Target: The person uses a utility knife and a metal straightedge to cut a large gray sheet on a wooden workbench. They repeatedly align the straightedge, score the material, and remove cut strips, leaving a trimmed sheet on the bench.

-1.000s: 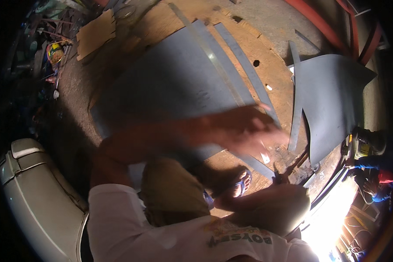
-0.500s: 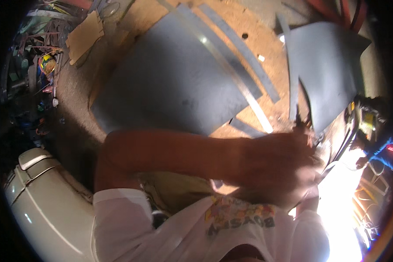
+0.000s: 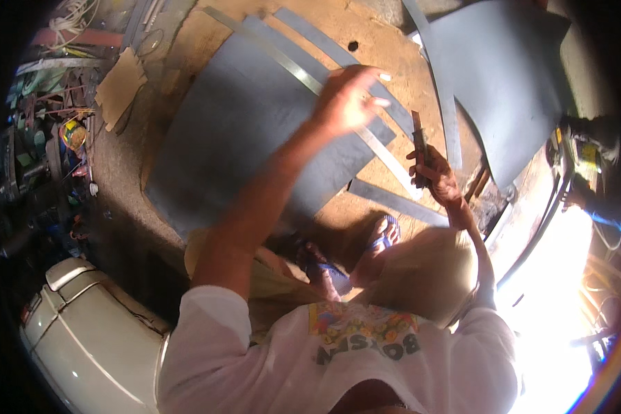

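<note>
My right hand [image 3: 436, 178] is closed around a utility knife [image 3: 421, 148], its narrow blade pointing up and away from me. To its left, my left hand [image 3: 345, 103] hovers over the long metal straightedge [image 3: 293, 67], slightly blurred. Thumb and forefinger are spread apart there, and I see nothing between them. Beneath the straightedge lies a large dark grey flat sheet [image 3: 234, 131] with a notched right corner. A narrow grey strip [image 3: 310, 38] runs alongside its far edge, partly hidden by my left hand. Another short grey strip [image 3: 397, 201] is below the knife.
A brown board [image 3: 393, 41] with a dark hole lies under the sheet. A second grey sheet [image 3: 507, 83] curves at the right beside a long strip [image 3: 440, 90]. Clutter [image 3: 55, 131] fills the left, with a pale rounded vehicle part [image 3: 93, 331] at lower left. My sandalled feet [image 3: 379, 248] are close by.
My left hand has swung from the lower right, near my right hand, up over the straightedge. My right hand now shows, raised with the knife. The whole view has shifted slightly.
</note>
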`<state>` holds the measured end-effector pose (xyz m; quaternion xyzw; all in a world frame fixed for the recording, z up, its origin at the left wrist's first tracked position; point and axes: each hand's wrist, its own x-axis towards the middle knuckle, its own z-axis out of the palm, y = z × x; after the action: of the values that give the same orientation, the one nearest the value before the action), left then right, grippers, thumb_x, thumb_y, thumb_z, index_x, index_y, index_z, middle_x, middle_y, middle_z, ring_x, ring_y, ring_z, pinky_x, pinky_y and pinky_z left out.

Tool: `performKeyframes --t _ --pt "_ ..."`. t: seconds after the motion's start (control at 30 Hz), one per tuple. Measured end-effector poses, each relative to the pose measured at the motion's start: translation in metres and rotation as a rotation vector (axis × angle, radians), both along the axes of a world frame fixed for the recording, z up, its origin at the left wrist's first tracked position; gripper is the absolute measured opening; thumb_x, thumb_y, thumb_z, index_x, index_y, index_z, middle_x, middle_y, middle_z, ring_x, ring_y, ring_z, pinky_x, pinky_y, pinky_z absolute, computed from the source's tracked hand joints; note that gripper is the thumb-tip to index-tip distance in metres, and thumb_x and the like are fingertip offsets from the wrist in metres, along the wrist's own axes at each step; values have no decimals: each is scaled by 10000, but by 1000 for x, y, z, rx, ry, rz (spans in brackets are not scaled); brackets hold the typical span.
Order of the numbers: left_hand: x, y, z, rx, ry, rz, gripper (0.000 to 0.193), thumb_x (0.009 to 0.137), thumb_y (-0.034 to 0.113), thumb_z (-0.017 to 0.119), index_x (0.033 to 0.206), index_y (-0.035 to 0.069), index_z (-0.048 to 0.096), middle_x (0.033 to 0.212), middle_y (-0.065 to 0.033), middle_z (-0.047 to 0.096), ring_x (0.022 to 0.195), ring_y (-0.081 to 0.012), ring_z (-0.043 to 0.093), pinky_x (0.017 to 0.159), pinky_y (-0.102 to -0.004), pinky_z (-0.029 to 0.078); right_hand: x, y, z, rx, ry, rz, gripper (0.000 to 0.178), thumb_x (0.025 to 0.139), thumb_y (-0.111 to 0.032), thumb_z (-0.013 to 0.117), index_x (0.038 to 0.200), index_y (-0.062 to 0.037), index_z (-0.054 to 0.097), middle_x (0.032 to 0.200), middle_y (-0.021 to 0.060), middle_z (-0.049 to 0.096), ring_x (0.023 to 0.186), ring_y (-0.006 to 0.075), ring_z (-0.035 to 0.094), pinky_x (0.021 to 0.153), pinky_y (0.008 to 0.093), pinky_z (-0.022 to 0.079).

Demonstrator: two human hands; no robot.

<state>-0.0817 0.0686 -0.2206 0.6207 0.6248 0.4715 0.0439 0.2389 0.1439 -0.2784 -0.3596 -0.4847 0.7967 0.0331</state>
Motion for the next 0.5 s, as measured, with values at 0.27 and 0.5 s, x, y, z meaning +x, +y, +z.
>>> performKeyframes --t 0.27,0.5 --pt "-146 -31 -146 -1319 280 476 1553 567 917 727 1657 70 15 1743 -105 16 1608 -314 -9 1158 -823 97 -33 13 19 -138 132 -21 529 940 -130 707 1398 5 478 1261 123 615 988 192 682 769 345 625" --pt "-150 -32 -158 -1268 254 525 1643 475 965 719 1647 33 43 1733 -132 29 1606 -315 -17 1134 -850 102 -54 10 14 -163 114 93 567 937 -111 700 1431 14 451 1289 128 613 1008 190 683 791 338 622"
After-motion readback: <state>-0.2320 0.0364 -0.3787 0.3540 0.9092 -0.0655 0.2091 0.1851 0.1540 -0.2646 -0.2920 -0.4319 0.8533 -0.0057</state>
